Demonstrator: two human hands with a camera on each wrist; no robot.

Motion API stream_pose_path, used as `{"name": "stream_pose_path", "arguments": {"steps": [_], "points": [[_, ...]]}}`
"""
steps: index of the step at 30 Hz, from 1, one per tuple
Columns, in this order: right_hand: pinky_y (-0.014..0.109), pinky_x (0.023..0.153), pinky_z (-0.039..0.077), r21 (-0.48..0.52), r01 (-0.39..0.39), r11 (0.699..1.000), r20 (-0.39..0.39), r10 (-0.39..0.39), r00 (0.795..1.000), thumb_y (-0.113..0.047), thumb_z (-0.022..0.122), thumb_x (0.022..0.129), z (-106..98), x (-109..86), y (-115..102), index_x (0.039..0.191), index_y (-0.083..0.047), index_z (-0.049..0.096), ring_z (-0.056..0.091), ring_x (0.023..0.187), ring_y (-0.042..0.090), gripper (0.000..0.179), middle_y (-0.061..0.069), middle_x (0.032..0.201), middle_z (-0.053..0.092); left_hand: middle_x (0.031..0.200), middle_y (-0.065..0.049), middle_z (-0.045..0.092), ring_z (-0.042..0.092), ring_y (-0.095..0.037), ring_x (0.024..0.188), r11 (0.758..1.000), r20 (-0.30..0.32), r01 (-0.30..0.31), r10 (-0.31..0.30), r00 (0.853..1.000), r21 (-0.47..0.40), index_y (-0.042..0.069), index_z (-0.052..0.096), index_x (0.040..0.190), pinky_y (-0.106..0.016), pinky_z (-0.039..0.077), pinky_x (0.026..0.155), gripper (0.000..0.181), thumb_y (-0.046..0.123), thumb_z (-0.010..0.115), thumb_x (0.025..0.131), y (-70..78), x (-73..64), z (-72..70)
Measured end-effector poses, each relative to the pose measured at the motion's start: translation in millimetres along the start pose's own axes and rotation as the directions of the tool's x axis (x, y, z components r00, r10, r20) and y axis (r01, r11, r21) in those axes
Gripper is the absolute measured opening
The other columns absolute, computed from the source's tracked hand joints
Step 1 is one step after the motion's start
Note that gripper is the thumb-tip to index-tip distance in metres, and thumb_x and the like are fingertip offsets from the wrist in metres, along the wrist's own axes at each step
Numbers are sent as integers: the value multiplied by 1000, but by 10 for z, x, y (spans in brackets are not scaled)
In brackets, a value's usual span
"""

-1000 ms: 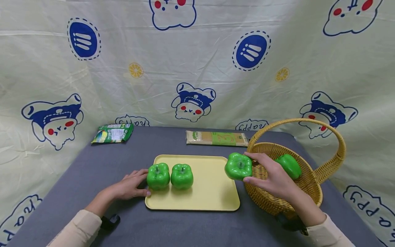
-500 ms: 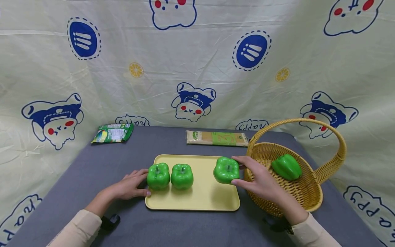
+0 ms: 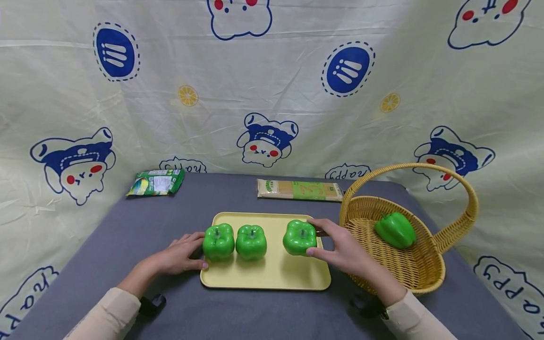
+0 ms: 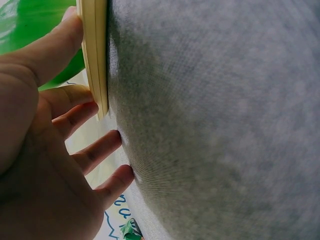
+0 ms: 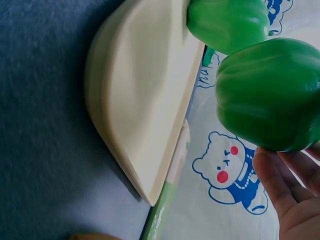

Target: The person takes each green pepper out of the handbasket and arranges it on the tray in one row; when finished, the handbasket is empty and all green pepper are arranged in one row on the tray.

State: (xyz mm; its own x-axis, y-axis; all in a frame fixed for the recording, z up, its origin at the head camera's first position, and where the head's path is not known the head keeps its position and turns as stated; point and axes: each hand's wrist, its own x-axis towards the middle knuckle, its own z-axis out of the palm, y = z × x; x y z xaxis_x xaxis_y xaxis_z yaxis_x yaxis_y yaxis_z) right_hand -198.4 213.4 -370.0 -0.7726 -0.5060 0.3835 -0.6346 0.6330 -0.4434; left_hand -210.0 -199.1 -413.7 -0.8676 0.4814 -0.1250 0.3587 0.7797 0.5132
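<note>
My right hand [image 3: 342, 245] holds a green bell pepper [image 3: 299, 237] by its right side, thumb and fingers spread around it. In the right wrist view this pepper [image 5: 270, 95] hangs above the tray, apart from it. The cream rectangular tray [image 3: 276, 277] bears two more green bell peppers, one at the left end [image 3: 218, 242] and one close beside it [image 3: 251, 242]. At the tray's left edge rests my left hand [image 3: 182, 255]. In the left wrist view its thumb touches the tray rim [image 4: 95, 55], and the outer fingertips lie on the grey cloth.
To the right stands a wicker basket [image 3: 393, 269] with a tall arched handle and one green bell pepper [image 3: 396, 230] inside. A green packet [image 3: 156, 182] lies at the back left, a long brown-and-green package [image 3: 299, 190] behind the tray. A printed curtain [image 3: 272, 71] hangs behind.
My right hand has carried the pepper leftward from the basket's near-left rim to over the tray's right half. The pepper in the basket is now fully uncovered. My left hand stays put.
</note>
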Motion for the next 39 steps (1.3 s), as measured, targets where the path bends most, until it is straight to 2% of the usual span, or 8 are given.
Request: {"name": "stream_pose_path", "arguments": {"steps": [4,17,28,39], "points": [[38,86,53,24,-14,1000,28,14,1000,-36,72,82,74,22,1,135,-7,48,64,103,18,65,4,121,60,147,-16,37,32,-41,133,1000,2,2,-2,1000,0,2,40,141,-67,22,102,75,44,67,84,1,2,-2],[38,89,51,85,-68,994,113,58,992,-41,66,87,245,112,18,138,-8,44,62,108,19,65,6,130,56,146,-17,37,32,-41,133,1000,2,-5,5,1000,-2,1,41,141,-68,22,102,75,43,67,84,14,-6,-12],[40,89,51,157,-51,986,155,26,988,-33,63,90,351,171,47,138,-3,42,61,110,26,61,14,132,53,146,-16,37,32,-41,132,1000,1,-6,6,1000,-1,2,41,140,-68,22,101,75,44,67,84,10,-1,-8],[38,92,50,177,-91,980,189,56,980,-36,60,92,391,194,44,142,-3,38,58,116,27,63,15,137,49,147,-16,36,32,-41,133,1000,5,3,-3,1000,-5,2,40,141,-69,20,102,75,44,66,85,11,-2,-9]]}}
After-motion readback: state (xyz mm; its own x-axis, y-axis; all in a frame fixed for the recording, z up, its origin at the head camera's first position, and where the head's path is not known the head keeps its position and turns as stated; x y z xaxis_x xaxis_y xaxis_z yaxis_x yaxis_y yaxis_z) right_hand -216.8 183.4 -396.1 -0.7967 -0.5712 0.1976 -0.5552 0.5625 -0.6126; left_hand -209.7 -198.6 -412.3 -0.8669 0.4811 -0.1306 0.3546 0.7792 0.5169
